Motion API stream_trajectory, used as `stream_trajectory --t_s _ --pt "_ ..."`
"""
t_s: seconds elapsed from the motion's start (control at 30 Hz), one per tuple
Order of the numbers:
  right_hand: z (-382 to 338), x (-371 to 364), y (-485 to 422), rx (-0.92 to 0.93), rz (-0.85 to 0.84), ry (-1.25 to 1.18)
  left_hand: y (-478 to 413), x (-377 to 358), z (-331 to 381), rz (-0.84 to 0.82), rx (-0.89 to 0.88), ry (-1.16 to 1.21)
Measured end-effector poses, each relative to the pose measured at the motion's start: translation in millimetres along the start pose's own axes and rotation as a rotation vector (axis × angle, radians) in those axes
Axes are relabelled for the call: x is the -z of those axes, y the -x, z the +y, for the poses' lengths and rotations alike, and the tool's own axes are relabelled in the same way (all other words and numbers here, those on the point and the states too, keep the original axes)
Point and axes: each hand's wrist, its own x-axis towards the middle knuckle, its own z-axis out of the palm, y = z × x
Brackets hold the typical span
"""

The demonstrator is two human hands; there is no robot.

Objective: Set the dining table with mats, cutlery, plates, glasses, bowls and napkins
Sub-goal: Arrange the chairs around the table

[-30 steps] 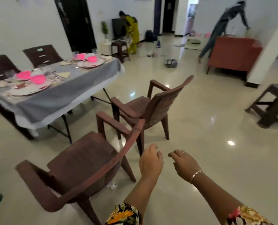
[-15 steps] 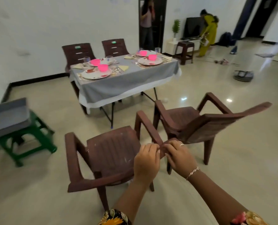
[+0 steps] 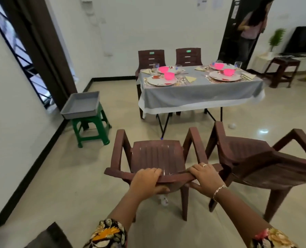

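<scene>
left hand [image 3: 147, 178]: fingers curled over the brown chair's [image 3: 157, 154] top rail | right hand [image 3: 205, 176]: grips the same rail | table [image 3: 198, 97]: well beyond the chair, carrying plates [image 3: 155, 81], pink bowls [image 3: 169, 76], glasses [image 3: 156, 65], napkins [image 3: 190, 79] | second chair [image 3: 247, 151]: just right

Pretty bright, even daylight, mostly coming off the window [image 3: 21, 56] at 10 o'clock. Glare blobs on the glossy floor [image 3: 264, 131] around 3 o'clock, soft shadow under the near chair [image 3: 157, 154]. Edges bend fisheye-style, 2 o'clock corner is smeared
</scene>
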Motion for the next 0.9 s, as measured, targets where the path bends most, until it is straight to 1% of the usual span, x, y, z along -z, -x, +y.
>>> stream_trajectory --t_s 0.13,0.2,0.3,0.37,0.47,0.57,0.7,0.83,0.9 --pt "-2.5 -2.0 -1.5 -0.019 0.060 -0.055 1.3 5.3 -6.8 -0.028 0.111 -0.175" --pt "-3.4 -0.1 -1.7 -0.034 0.101 -0.081 -0.6 5.3 -5.1 -0.070 0.141 -0.214" --pt "0.4 -5.9 -1.1 -0.004 0.195 -0.048 -4.1 2.9 -3.0 -0.078 0.155 -0.216" --pt "5.4 -10.5 -2.9 0.007 0.192 -0.047 -7.8 2.4 -2.4 -0.070 0.150 -0.219" --pt "18.0 -13.3 -7.7 -0.024 0.203 -0.042 -18.0 3.8 1.7 -0.053 0.124 -0.218" --pt "33.6 -14.8 -16.0 0.019 0.291 0.015 -34.5 2.8 4.6 -0.024 0.099 -0.208" --pt "57.5 -19.1 -39.4 0.021 0.351 0.047 -66.2 2.0 2.2 -0.010 0.093 -0.194" --pt "80.7 -19.6 -70.9 0.009 0.362 0.053 -105.3 -0.2 -7.3 0.005 0.093 -0.177" --pt "96.7 -20.4 -87.2 0.018 0.340 0.054 -126.7 -0.7 -11.8 0.008 0.083 -0.169"
